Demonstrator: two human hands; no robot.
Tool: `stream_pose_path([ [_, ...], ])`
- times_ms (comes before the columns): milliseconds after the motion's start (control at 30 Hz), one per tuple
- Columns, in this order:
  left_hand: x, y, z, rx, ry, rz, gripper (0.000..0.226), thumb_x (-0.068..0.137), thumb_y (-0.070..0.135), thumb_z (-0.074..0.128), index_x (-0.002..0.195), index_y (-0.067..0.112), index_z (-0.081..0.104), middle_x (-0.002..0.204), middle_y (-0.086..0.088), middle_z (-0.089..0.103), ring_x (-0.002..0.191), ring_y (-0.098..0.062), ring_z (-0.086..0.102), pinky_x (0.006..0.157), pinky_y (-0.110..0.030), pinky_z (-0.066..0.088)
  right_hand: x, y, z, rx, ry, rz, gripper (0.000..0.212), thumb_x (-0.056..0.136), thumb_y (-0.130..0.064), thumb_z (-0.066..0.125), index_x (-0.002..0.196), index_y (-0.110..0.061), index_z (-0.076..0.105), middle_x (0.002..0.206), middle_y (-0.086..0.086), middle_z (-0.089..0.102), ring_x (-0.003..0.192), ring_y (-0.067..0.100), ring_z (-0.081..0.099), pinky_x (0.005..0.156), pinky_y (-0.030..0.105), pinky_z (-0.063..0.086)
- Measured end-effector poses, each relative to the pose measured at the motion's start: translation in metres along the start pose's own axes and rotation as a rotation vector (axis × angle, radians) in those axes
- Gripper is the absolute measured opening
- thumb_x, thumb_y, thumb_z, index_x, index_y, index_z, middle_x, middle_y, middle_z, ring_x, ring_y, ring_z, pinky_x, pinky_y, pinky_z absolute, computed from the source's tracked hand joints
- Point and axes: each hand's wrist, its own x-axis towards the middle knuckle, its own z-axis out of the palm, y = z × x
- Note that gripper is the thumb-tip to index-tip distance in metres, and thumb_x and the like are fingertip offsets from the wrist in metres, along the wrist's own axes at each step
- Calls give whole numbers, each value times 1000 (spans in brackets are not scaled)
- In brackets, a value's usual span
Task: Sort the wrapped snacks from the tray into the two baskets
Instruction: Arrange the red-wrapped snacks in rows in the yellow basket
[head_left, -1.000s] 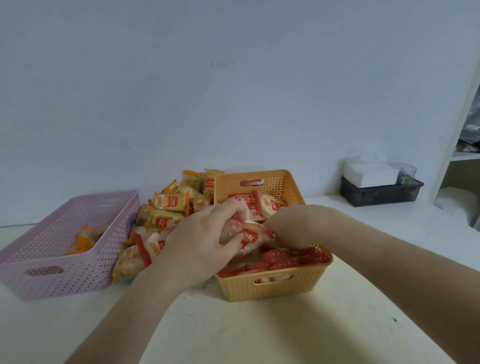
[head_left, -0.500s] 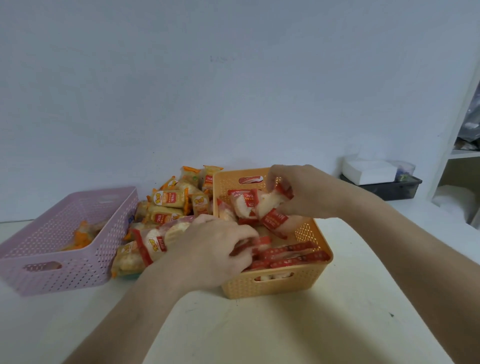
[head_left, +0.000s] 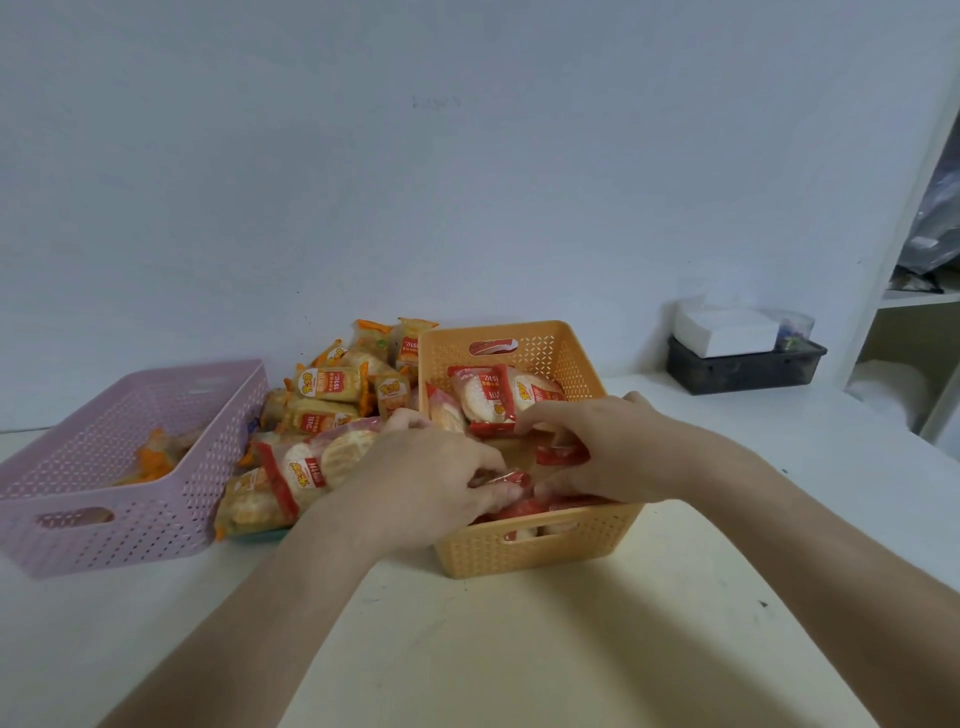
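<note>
An orange basket (head_left: 540, 551) stands in the middle and holds several red-wrapped rice crackers (head_left: 488, 400). Both hands reach into its front half. My left hand (head_left: 431, 483) curls its fingers round the edge of a red packet (head_left: 501, 478). Close beside it, my right hand (head_left: 597, 447) pinches another red packet (head_left: 561, 456). Left of the basket lies a pile of orange-wrapped snacks (head_left: 327, 384) and red-wrapped crackers (head_left: 306, 467) on a teal tray (head_left: 260, 536) that is mostly hidden. A pink basket (head_left: 130, 519) at far left holds a few orange-wrapped snacks (head_left: 156, 457).
A dark bin (head_left: 743, 366) with a white tissue box (head_left: 727, 330) sits at the back right by the wall. A white shelf unit (head_left: 914, 296) rises at the right edge. The white tabletop (head_left: 519, 649) stretches in front of the baskets.
My right hand has come down from the back of the orange basket, leaving crackers there, to the front beside my left hand. My left hand stayed in the basket's front.
</note>
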Motion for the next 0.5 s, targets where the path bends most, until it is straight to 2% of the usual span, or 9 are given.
stream_pose_path([
  [133, 0, -2, 0, -21, -18, 14, 33, 99, 55, 34, 106, 37, 61, 94, 17, 67, 96, -4, 54, 105, -38, 21, 2, 5, -4, -5, -5, 21, 32, 93, -47, 54, 124, -39, 50, 118, -13, 58, 106, 14, 50, 97, 36, 30],
  [267, 2, 1, 1, -6, 10, 52, 41, 102, 49, 22, 94, 30, 57, 85, 13, 64, 87, -3, 54, 105, -37, 20, 2, 4, 7, -18, 73, 27, 25, 99, -42, 40, 117, -31, 55, 114, -10, 63, 108, 16, 54, 98, 39, 27],
  [367, 1, 5, -2, 21, -33, 65, 50, 95, 64, 16, 102, 30, 53, 84, 11, 66, 89, -5, 55, 106, -35, 15, 0, 2, 27, -46, 286, 13, 24, 100, -40, 30, 99, -29, 51, 95, -11, 66, 92, 12, 58, 94, 39, 26],
  [433, 4, 7, -5, 41, -89, 69, 62, 86, 75, 18, 110, 29, 51, 86, 13, 64, 90, -5, 53, 107, -35, 14, -1, 2, 33, 1, 370, 23, 21, 100, -40, 26, 97, -31, 44, 88, -11, 69, 84, 9, 60, 93, 40, 26],
  [500, 9, 6, -6, 5, -101, 68, 64, 82, 79, 26, 109, 30, 55, 86, 14, 64, 89, -4, 54, 106, -35, 19, -3, 1, 34, 19, 432, 17, 15, 101, -38, 24, 99, -34, 38, 83, -11, 69, 77, 10, 60, 90, 39, 27],
])
